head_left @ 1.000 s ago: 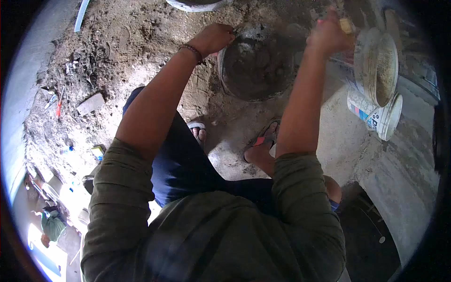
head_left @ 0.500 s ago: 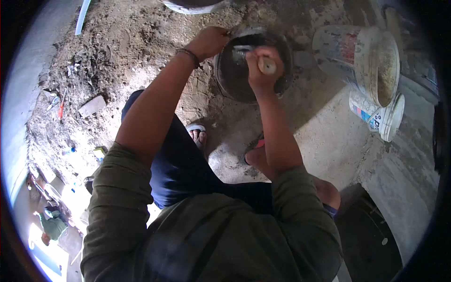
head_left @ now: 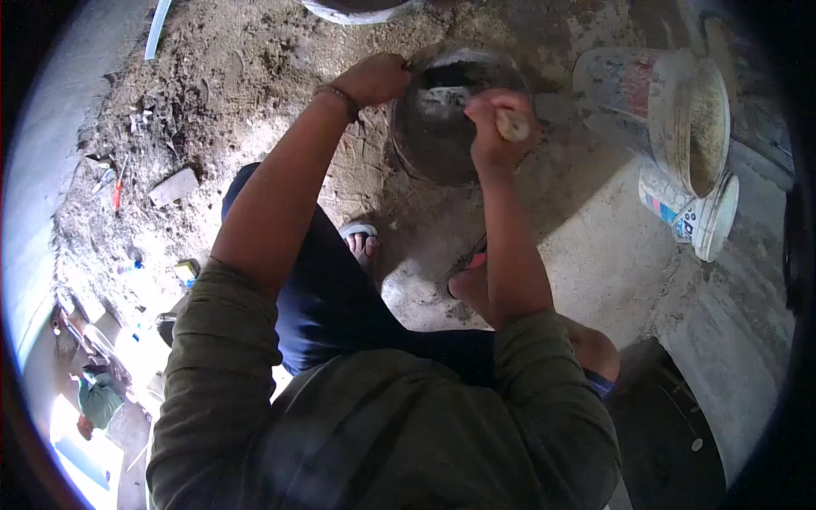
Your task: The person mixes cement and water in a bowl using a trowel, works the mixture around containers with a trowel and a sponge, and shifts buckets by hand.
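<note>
My right hand (head_left: 503, 136) is closed round the pale handle (head_left: 512, 125) of a trowel-like tool, its butt end pointing up at me. It is above the right part of a round, dark bucket (head_left: 435, 180). Grey wet material (head_left: 433, 136) shows inside, with a dark patch and a bright streak near the far side. The tool's working end cannot be made out clearly. My left hand (head_left: 378, 81) is closed on the bucket's left rim, with a band round the wrist.
Two stained white buckets, one tipped (head_left: 616, 89) and one behind it (head_left: 710, 217), lie to the right. Another container (head_left: 361, 13) is at the top edge. A red-handled tool (head_left: 118, 191) and a flat piece (head_left: 174, 188) lie left. A person (head_left: 100, 399) is at lower left.
My right hand has moved right and slightly down with the tool, showing more of the bucket's inside. My left hand stays at the rim. The whole view has shifted slightly.
</note>
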Demonstrator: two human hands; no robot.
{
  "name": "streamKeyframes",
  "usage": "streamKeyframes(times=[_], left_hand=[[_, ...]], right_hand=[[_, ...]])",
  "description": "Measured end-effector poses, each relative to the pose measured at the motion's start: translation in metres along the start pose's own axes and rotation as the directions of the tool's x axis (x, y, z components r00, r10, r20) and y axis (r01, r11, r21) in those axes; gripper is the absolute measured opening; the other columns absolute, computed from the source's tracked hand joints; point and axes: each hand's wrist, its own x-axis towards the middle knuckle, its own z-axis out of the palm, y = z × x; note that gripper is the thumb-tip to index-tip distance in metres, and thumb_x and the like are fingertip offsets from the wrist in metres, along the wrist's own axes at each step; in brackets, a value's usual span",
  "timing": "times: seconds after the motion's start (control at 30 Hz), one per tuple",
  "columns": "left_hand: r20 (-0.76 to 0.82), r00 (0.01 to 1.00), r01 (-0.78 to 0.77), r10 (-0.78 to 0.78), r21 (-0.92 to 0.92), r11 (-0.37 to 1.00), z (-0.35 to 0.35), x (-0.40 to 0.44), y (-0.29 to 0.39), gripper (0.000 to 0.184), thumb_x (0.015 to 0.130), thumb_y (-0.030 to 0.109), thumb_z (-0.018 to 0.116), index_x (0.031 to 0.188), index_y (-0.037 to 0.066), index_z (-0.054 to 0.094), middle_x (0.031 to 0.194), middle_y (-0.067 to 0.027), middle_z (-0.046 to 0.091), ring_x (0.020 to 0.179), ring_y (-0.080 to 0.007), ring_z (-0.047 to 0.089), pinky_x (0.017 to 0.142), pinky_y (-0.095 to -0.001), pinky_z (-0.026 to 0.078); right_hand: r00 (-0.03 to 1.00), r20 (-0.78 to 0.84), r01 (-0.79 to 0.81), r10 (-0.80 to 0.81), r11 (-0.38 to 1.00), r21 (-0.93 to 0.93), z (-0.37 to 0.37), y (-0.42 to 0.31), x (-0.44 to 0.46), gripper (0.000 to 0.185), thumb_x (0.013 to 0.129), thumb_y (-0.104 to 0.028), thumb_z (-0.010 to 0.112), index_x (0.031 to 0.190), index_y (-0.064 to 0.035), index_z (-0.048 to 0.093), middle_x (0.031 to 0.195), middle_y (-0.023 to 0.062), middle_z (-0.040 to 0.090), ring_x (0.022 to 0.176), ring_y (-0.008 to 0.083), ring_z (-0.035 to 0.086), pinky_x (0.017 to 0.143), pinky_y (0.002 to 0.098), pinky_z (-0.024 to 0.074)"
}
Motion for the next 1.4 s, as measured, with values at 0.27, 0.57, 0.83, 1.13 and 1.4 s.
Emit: streamKeyframes(times=[0.27,0.57,0.83,1.13,1.4], left_hand=[[-0.33,0.935,-0.062,0.129,0.206,0.977,0.027,0.068,0.018,0.043,0.094,0.042,0.053,0.097,0.004,0.072,0.102,-0.0203,0.07,0.1,-0.037,0.067,0.087,-0.046,0.054],[-0.199,0.969,-0.089,0.147,0.274,0.958,0.02,0.04,-0.02,0.046,0.094,0.045,0.054,0.099,0.002,0.07,0.1,-0.0222,0.069,0.093,-0.0348,0.068,0.081,-0.0435,0.056],[0.393,0.856,0.492,-0.336,-0.416,0.765,-0.034,-0.027,-0.014,0.037,0.099,0.034,0.05,0.104,0.0,0.061,0.101,-0.0129,0.068,0.064,-0.0232,0.071,0.057,-0.0344,0.058],[-0.072,0.955,-0.259,0.287,0.269,0.928,-0.002,0.043,-0.001,0.031,0.095,0.013,0.053,0.125,0.011,0.061,0.108,-0.0115,0.066,0.099,-0.0302,0.066,0.081,-0.0368,0.058],[-0.267,0.913,-0.179,0.307,0.414,0.892,0.014,0.038,-0.002,0.029,0.093,0.007,0.052,0.122,0.008,0.057,0.099,-0.0184,0.067,0.095,-0.0349,0.066,0.081,-0.0427,0.055]], right_hand=[[0.976,-0.217,-0.049,0.033,0.996,-0.069,-0.011,-0.028,0.073,0.013,0.081,-0.001,0.067,0.082,-0.0054,0.055,0.068,0.0096,0.063,0.061,0.016,0.063,0.058,0.0327,0.0527],[0.995,-0.098,0.013,-0.03,0.986,-0.165,-0.017,-0.029,0.01,0.013,0.082,-0.003,0.068,0.079,-0.005,0.056,0.071,0.0095,0.065,0.06,0.0156,0.064,0.056,0.0329,0.0535],[0.997,-0.004,0.07,-0.071,0.995,-0.077,0.038,0.0,0.064,0.012,0.083,-0.001,0.068,0.081,-0.0046,0.057,0.072,0.0084,0.065,0.06,0.0142,0.065,0.055,0.0302,0.0536],[1.0,-0.013,0.0,0.003,0.974,0.228,0.014,-0.062,0.032,0.015,0.083,0.002,0.066,0.08,-0.0055,0.054,0.071,0.0084,0.063,0.061,0.0155,0.064,0.056,0.0315,0.0535],[0.964,-0.163,-0.185,0.212,0.969,0.163,0.026,0.051,0.041,0.012,0.081,0.0,0.067,0.078,-0.0042,0.056,0.068,0.0089,0.064,0.061,0.0158,0.064,0.055,0.0306,0.0542]])
